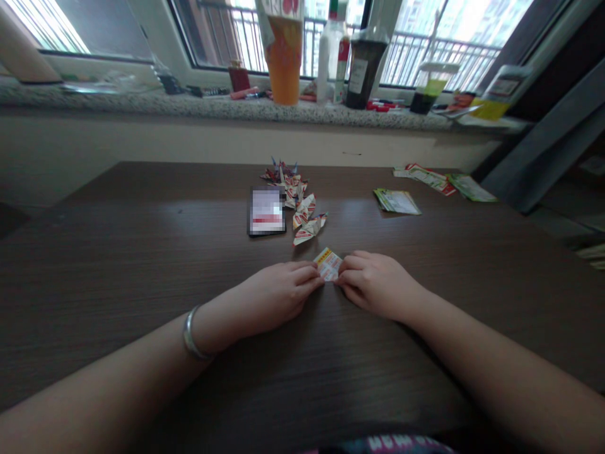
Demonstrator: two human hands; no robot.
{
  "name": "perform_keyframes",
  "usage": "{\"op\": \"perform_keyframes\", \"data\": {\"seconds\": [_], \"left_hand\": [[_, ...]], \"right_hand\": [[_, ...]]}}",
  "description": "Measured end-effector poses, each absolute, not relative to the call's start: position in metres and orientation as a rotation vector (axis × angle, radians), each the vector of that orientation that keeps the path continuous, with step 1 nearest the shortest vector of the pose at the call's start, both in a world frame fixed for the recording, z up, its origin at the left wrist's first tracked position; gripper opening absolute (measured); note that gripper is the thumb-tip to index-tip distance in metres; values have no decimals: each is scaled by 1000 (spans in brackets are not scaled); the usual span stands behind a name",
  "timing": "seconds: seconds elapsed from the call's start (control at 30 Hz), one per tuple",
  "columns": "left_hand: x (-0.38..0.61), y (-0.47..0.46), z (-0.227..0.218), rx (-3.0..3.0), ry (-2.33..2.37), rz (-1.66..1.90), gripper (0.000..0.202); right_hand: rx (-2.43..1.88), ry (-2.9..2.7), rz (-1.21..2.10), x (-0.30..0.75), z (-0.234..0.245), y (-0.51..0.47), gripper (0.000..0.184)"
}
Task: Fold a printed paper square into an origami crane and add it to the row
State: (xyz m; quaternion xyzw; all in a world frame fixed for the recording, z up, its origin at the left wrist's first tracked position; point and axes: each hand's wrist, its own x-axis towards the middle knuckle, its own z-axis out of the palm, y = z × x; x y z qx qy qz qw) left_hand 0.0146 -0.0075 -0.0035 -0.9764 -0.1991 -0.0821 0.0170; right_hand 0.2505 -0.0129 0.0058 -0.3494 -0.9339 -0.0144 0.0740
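A small piece of printed paper, white with a yellow strip, lies on the brown table between my hands, turned cornerwise. My left hand, with a silver bangle on its wrist, has its fingers closed on the paper's left side. At the right side, the fingers of my right hand pinch the other edge. Just beyond the paper sits a row of folded paper pieces, cream and red with pointed ends. Beside them lies a dark-edged phone with a blurred screen.
A stack of printed paper slips rests at the back right, with more paper strips behind it. Along the granite windowsill stand an orange drink cup, a dark bottle and other containers. A grey curtain hangs at the right.
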Motion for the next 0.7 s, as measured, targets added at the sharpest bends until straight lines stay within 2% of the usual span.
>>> {"op": "perform_keyframes", "data": {"seconds": [0.13,0.3,0.7], "left_hand": [[14,-8,-6,-3069,-686,-293,35],[15,-9,-10,-3051,-687,-377,35],[20,-12,-7,-3010,-695,-322,38]], "right_hand": [[-1121,-2794,-27,253,7,-13,17],[-1000,-2817,-29,255,5,-10,19],[-1024,-2863,-142,249,7,-10,22]]}}
